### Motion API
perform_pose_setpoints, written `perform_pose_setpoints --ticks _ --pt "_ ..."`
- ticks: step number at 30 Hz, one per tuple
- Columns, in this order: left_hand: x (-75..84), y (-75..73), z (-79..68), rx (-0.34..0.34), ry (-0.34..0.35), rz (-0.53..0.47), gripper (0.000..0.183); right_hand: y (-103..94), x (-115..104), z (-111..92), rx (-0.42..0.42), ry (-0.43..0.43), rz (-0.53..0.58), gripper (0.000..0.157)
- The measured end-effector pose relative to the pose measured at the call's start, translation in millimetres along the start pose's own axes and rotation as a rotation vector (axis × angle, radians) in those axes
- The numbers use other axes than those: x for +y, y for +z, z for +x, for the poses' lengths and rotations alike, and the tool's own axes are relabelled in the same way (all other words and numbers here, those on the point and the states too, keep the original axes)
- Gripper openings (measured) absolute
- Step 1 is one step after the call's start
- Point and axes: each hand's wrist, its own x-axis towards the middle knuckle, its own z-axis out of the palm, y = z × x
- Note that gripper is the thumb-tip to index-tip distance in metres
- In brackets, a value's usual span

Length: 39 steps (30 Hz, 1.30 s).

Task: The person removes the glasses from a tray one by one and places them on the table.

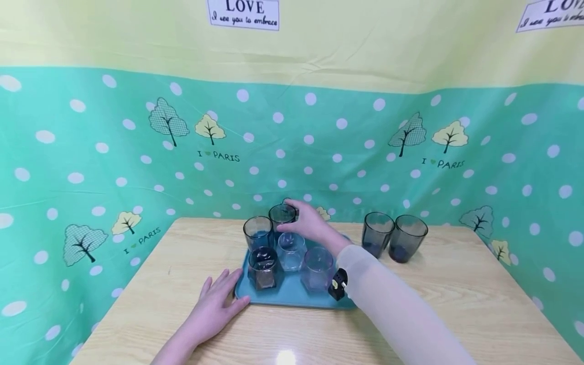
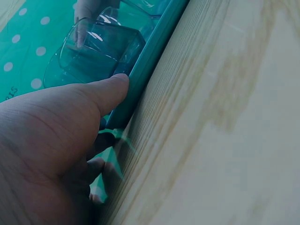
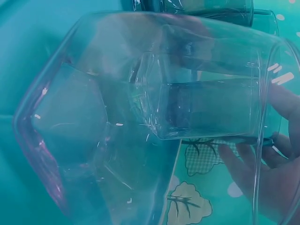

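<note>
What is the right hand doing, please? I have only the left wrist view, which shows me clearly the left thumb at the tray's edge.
Observer: In the head view, the right hand has its thumb and fingers about the rim of the rear dark glass.
Operator: Thank you. Are there also glasses outside the tray?
Observer: Yes, one grey glass and a second one stand on the table, to the right of the tray.
Operator: And which glass on the tray is nearest to the right sleeve?
Observer: The purple-tinted glass, at the tray's front right.
</note>
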Motion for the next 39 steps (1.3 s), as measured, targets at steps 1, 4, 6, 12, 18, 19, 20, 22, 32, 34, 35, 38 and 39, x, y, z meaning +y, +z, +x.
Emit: perform_pose_setpoints --ticks 1,4,6,12,18,19,20,22,32,34,35,38,39 --pt "0.3 -0.2 -0.2 -0.003 -0.004 -0.002 0.085 0.2 -0.5 -0.3 0.004 -0.003 -0.001 0.090" --pt "0.7 -1.0 -0.7 -0.017 -0.016 -0.004 0.084 0.9 -1.5 -1.7 0.015 -0.008 -0.003 0.089" --pt "1.5 -2.2 -1.4 -0.025 -0.017 -0.003 0.084 1.3 -2.0 -2.7 0.022 -0.008 0.000 0.089" --pt "3.7 -4.4 -2.8 -0.020 -0.005 0.005 0.084 1.6 -0.6 -6.4 0.056 0.002 0.028 0.088" --pt "1.7 -2.6 -1.9 -0.017 -0.007 0.009 0.084 -0.3 2.0 -9.9 0.111 0.029 0.022 0.087" --pt "1.1 -2.2 -1.6 -0.019 -0.009 0.008 0.084 -0.8 2.1 -10.1 0.121 0.035 0.019 0.087" --pt "0.6 -1.8 -1.2 -0.020 -0.012 0.007 0.084 -1.5 1.9 -10.4 0.130 0.040 0.018 0.087" --pt "-0.2 -1.4 -0.4 -0.024 -0.015 0.004 0.084 -3.4 0.8 -11.0 0.154 0.038 0.019 0.087" --pt "0.1 -1.0 0.6 -0.029 -0.023 -0.006 0.085 -23.6 -9.6 -23.2 0.268 0.036 0.052 0.087" --pt "0.2 -1.1 0.7 -0.029 -0.024 -0.008 0.085 -29.4 -11.1 -26.9 0.281 0.044 0.061 0.088" --pt "0.1 -1.1 0.7 -0.028 -0.024 -0.009 0.085 -32.6 -12.6 -29.1 0.286 0.046 0.068 0.088" --pt "-0.4 -1.4 0.6 -0.027 -0.023 -0.009 0.085 -42.8 -16.4 -36.4 0.304 0.058 0.088 0.088" --pt "-0.6 -1.5 0.5 -0.027 -0.022 -0.008 0.085 -46.6 -18.2 -39.5 0.310 0.056 0.093 0.089"
